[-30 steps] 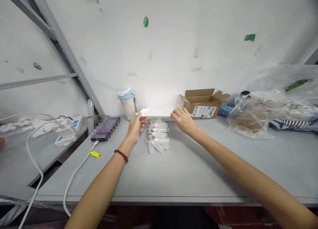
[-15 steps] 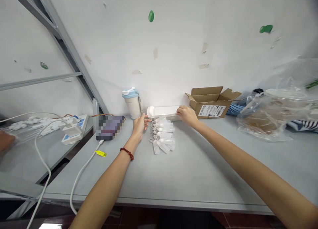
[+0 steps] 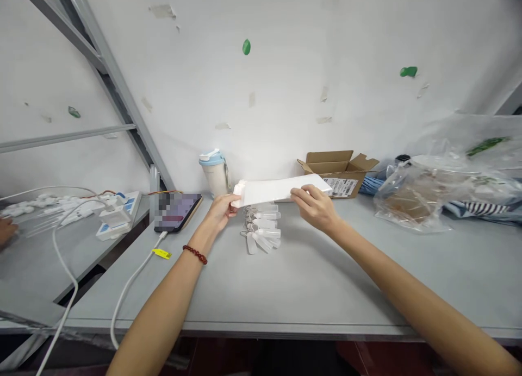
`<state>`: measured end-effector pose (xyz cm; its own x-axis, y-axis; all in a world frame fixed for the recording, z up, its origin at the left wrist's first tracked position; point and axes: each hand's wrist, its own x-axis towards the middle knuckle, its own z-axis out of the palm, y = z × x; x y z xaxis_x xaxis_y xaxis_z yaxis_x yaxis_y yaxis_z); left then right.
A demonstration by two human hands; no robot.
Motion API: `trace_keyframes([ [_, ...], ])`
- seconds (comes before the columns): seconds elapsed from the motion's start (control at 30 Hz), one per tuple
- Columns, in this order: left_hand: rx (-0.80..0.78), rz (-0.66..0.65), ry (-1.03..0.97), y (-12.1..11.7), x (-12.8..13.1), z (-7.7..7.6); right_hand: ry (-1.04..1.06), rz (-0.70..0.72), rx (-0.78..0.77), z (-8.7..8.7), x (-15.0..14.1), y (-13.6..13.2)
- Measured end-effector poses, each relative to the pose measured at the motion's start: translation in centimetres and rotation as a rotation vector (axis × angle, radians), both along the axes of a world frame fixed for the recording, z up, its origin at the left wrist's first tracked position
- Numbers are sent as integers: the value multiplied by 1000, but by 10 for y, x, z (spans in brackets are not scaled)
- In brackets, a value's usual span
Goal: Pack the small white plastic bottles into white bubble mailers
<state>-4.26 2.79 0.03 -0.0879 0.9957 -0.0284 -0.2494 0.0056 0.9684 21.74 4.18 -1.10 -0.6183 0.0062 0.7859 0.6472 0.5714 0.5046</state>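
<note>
A long flat white piece [image 3: 277,190], with a pale crumpled end on the left, is held level above the table between my two hands. My left hand [image 3: 219,210] pinches that crumpled end. At the right part, my right hand [image 3: 317,206] grips the lower edge, thumb hidden behind or under it. Just below the piece lies a row of small translucent plastic tubes or tags [image 3: 265,233] with thin loops; the piece covers the farthest of them.
Behind my left hand stands a cream tumbler [image 3: 216,177] with a blue lid. A phone [image 3: 178,212] on a white cable lies left. An open cardboard box [image 3: 345,175] and a clear plastic bag [image 3: 408,202] sit right. Another person's hand [image 3: 7,229] shows far left.
The white piece has come up off the table and toward me, now in both hands. My left hand has closed on its left end, and the view has shifted slightly.
</note>
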Motion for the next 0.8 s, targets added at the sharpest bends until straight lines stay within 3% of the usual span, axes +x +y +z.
trace_keyframes([
  [0.1,60,5,44,-13,16,7,42,-22,-86,-2,0,-25],
  [0.2,136,-62,161,-25,38,14,6,-66,-270,-2,0,-37],
  [0.33,182,-230,380,-32,69,20,32,-113,-561,-1,6,-38],
  [0.47,273,-249,549,-29,90,20,96,-95,-717,-1,16,-34],
  [0.57,347,-134,694,-24,89,17,143,-113,-717,0,23,-30],
  [0.73,665,266,1142,-12,51,0,186,-173,-709,1,26,-26],
  [0.8,672,280,1217,-7,32,-6,202,-213,-745,0,26,-25],
])
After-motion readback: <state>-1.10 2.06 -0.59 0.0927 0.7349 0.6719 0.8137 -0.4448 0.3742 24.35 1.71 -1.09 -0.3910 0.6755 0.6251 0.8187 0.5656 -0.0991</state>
